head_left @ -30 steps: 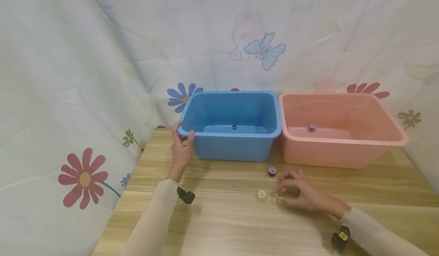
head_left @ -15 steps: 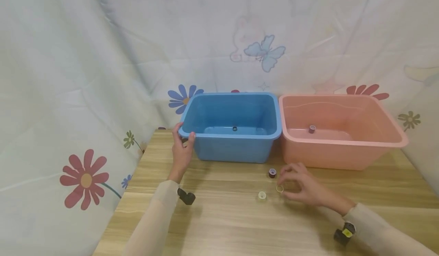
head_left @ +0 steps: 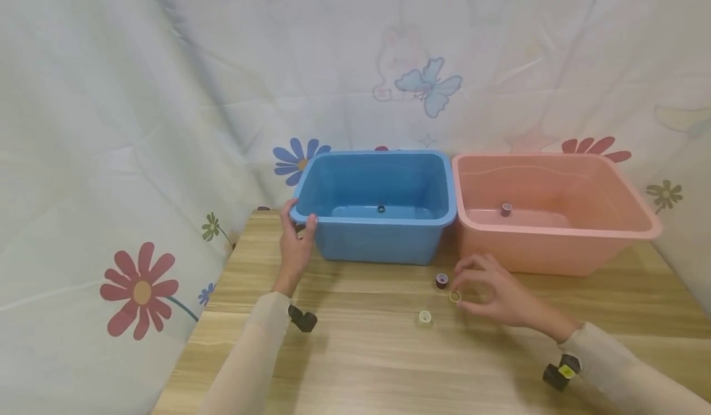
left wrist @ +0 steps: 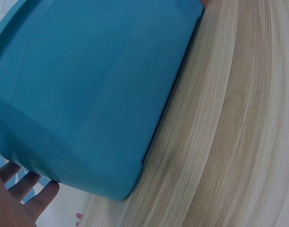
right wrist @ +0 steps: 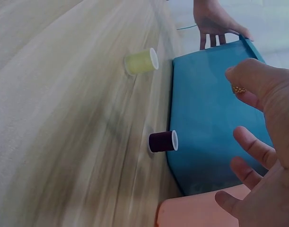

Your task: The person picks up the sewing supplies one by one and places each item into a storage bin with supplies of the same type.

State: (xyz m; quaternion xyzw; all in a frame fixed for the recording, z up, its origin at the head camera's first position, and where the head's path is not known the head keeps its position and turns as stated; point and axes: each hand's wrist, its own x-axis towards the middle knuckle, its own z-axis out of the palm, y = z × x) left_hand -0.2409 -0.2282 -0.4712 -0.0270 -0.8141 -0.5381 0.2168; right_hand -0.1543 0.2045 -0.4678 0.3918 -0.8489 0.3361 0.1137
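Observation:
Between thumb and index finger, my right hand (head_left: 494, 288) pinches a small gold ring (head_left: 455, 296); its patterned band (right wrist: 238, 89) shows partly in the right wrist view, the other fingers spread apart. Close to that hand a dark purple thread spool (head_left: 441, 281) stands upright on the table, and a pale yellow thread spool (head_left: 424, 317) stands nearer me. My left hand (head_left: 295, 248) grips the front left corner of the blue bin (head_left: 378, 239), thumb at the front and fingers at the side. In the left wrist view, its fingers (left wrist: 42, 198) show against the bin's wall.
A pink bin (head_left: 522, 251) stands against the right side of the blue one, with a small dark spool-like thing (head_left: 507, 210) inside. On the blue bin's floor lies a small dark ring-shaped thing (head_left: 381, 209). A printed curtain (head_left: 344, 63) hangs behind the wooden table (head_left: 366, 353).
My right hand has moved the ring away from me, from beside the yellow spool to beside the purple one. My left hand has kept its grip on the blue bin.

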